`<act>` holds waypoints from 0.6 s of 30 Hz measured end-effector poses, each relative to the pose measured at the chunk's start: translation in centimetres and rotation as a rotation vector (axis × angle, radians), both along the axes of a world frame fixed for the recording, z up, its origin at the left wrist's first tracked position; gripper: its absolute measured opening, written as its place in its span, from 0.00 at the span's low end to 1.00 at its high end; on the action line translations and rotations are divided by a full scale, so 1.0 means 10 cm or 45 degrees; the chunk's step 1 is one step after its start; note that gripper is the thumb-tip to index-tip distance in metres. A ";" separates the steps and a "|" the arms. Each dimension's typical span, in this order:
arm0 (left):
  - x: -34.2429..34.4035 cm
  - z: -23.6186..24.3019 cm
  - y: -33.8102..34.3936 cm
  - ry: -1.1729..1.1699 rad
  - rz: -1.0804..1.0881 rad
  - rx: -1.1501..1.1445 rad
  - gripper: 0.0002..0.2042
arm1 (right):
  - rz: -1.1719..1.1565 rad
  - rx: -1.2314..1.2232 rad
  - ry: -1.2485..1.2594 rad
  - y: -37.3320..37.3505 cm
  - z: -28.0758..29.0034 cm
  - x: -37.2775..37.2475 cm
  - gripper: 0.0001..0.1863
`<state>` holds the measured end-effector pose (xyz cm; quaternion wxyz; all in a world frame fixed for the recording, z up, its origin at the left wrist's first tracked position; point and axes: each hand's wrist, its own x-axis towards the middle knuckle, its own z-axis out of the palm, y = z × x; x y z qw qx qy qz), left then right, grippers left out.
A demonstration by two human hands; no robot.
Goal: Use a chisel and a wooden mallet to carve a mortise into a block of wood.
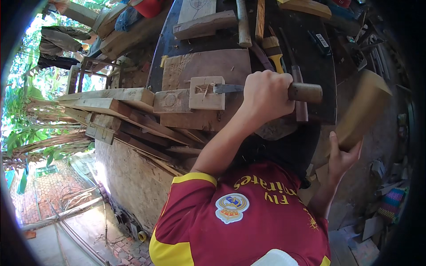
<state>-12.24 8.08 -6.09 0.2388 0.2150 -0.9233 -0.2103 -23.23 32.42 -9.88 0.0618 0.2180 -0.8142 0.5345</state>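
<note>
Nearest, a person's maroon shirt [253, 239] with yellow trim fills the lower middle. The right hand [344, 157] has its fingers clamped around the lower end of a thick wooden mallet [364, 106] (blurred, so its edges are hard to make out), held off to the right, well apart from the chisel. The left hand [268, 93] is a closed fist around a chisel [228, 88], its wooden handle end poking out to the right. The blade's tip meets a shallow, chip-strewn recess in a pale square block [207, 104], which lies on a broad board [182, 66], touching a wooden strip [171, 102] on its left. The step in hand appears to be chopping out that recess; the next move seems to call for a steady blade and a square blow on the handle. Farther off, a yellow-handled brush [275, 55] and a leaf-drawn panel [195, 11] lie on the dark bench [222, 42].
</note>
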 end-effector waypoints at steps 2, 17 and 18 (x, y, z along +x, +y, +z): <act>-0.05 0.00 0.00 0.029 -0.008 -0.010 0.09 | -0.053 -0.049 0.225 0.00 -0.17 0.02 0.33; 0.06 0.12 -0.02 0.090 -0.081 -0.008 0.09 | -0.143 -0.072 0.159 0.12 -0.07 0.01 0.38; 0.06 0.12 -0.03 0.116 -0.089 -0.016 0.09 | -0.119 -0.083 0.153 0.13 -0.08 0.02 0.37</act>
